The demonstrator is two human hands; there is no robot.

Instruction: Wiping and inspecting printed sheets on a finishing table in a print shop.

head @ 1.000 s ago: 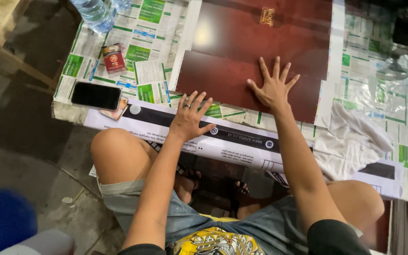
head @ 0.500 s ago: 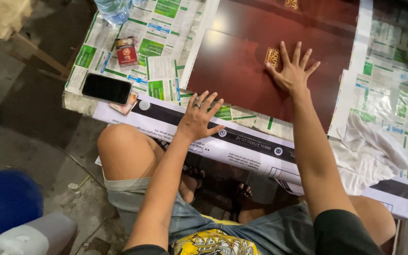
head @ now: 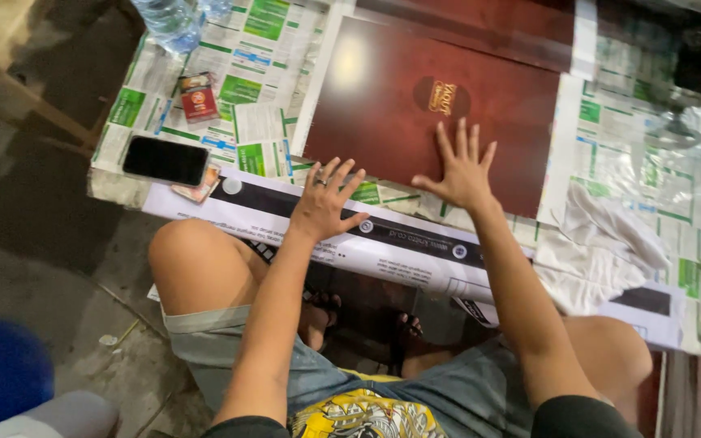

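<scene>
The low table point(head: 135, 191) is covered with sheets of green-and-white newspaper point(head: 261, 77), apparently laid down so that its top is protected. On this paper a large dark red glossy panel point(head: 415, 105) is laid flat, its near edge towards the seated person, so that its face can be reached from above. A long white-and-black printed sheet point(head: 415, 247) is draped along the table's near edge, and a crumpled white cloth point(head: 602, 243) is left just right of the panel, near at hand.

The right hand point(head: 462, 170) is pressed flat on the panel's near part, fingers spread wide and gripping nothing, seemingly so that the panel is steadied or its film smoothed. The left hand point(head: 326, 203) is set open, fingers apart, on the paper at the table's near edge beside the panel's corner, by which the body seems to be braced.

A black phone point(head: 165, 161) is parked face-up at the left edge, a small red packet point(head: 198, 96) beyond it, and a clear plastic bottle point(head: 174, 18) at the far left corner, all kept well apart from the panel.

Compared with half a second ago, the right hand is drawn back from the gold emblem point(head: 442, 97) towards the panel's near edge; the left hand is little changed.
</scene>
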